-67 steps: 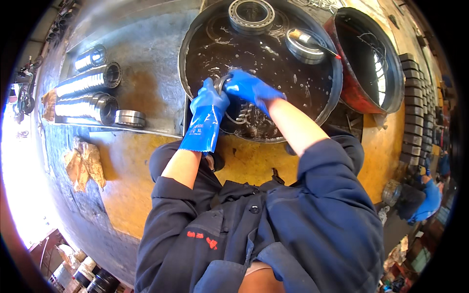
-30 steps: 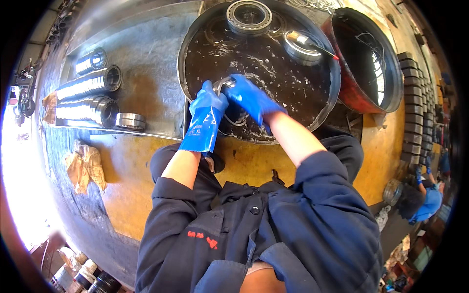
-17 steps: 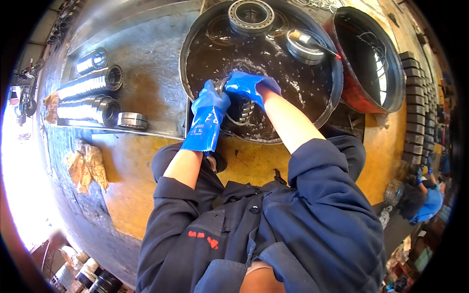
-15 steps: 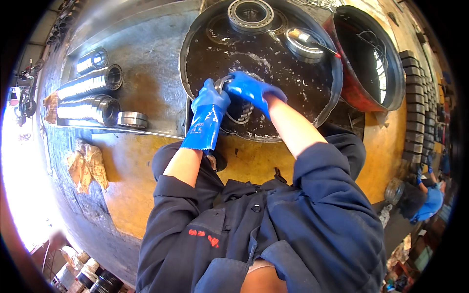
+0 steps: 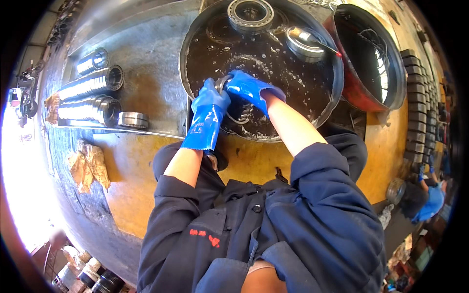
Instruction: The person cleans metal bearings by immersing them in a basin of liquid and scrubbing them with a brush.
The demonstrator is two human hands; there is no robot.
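Both my hands wear long blue rubber gloves and meet over a wide round tub [image 5: 183,63] of dark liquid. Between them is a metal bearing ring [image 5: 223,82], partly covered by the gloves. My left hand [image 5: 211,97] is closed round its left side. My right hand [image 5: 245,88] grips the ring's upper right, its fingertips hidden. Just below the gloves, another bearing [image 5: 240,116] sits at the tub's near side, half hidden by my right glove. A large bearing [image 5: 250,24] lies at the far side of the tub. On a second bearing [image 5: 304,52] at right rests a brush [image 5: 305,36].
A metal tray [image 5: 146,53] at left carries rows of bearings [image 5: 90,110] and a single bearing [image 5: 133,120]. Stained gloves [image 5: 88,165] lie nearer me. A red drum [image 5: 359,93] stands against the tub's right; stacked dark blocks [image 5: 415,107] line the right. Another person [image 5: 430,202] works far right.
My right hand has shifted slightly at the ring, and the liquid's surface foam has moved. My left hand stays nearly still.
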